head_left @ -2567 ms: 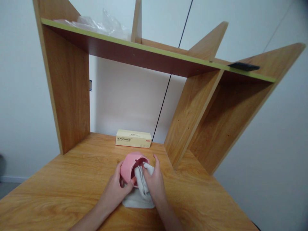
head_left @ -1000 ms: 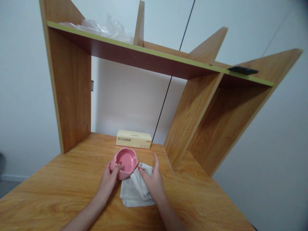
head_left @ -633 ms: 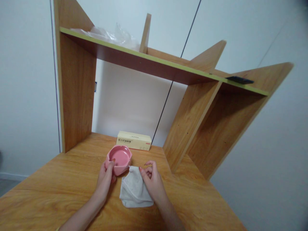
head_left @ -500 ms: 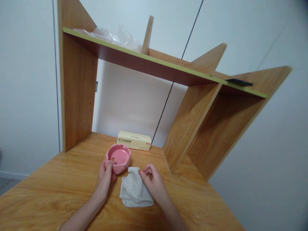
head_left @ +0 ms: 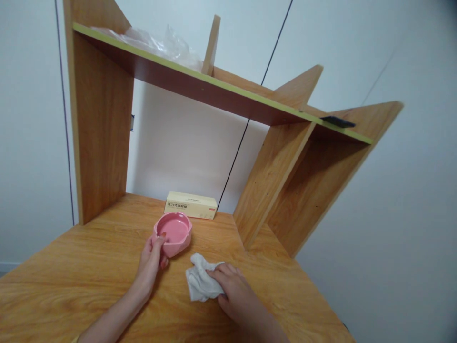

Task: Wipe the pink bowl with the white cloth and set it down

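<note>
A pink faceted bowl point(head_left: 174, 230), shaped like an ashtray, is gripped at its near left rim by my left hand point(head_left: 152, 257). The thumb lies over the rim on the inside, and the fingers are around the outer wall. It is tilted toward me, showing a bare pink inside. To its lower right, my right hand point(head_left: 233, 288) is closed on a light grey cloth point(head_left: 202, 281). The cloth is crumpled, its loose part sticking out left of my fingers. Some of my right fingertips are hidden in the folds.
Behind the bowl, a cream box point(head_left: 191, 205) with printed characters stands on the wooden desk point(head_left: 107, 267). A wooden shelf unit point(head_left: 228, 93) rises at the back, with uprights at left and right. Clear plastic point(head_left: 157, 45) and a flat black object point(head_left: 337, 122) lie on its shelf.
My right hand has gone from pinching the flatter, folded cloth at its upper right to grasping it bunched up. My left hand still holds the bowl. The whole view has shifted slightly.
</note>
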Demonstrator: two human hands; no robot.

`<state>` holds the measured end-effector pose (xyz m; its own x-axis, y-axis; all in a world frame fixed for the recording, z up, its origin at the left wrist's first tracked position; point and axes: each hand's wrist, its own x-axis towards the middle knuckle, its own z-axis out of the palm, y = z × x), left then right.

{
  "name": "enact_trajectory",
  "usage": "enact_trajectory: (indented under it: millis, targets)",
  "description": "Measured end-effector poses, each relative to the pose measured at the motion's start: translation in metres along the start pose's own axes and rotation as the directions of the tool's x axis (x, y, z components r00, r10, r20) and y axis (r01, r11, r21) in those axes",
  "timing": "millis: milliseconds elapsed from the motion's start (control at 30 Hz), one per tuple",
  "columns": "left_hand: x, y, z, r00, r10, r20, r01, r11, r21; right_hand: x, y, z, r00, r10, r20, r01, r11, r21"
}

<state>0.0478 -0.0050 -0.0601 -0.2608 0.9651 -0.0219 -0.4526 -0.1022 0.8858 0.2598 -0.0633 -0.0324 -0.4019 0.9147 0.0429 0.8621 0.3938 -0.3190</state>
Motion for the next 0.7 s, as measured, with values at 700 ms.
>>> enact_trajectory:
  millis: [700]
  targets:
    - [-0.027, -0.005, 0.016, 0.939, -0.055, 0.339, 0.008, 0.99, 0.138, 0.063, -0.018, -0.01, 0.898, 0.188, -0.397, -0.027, 0.926, 0.376]
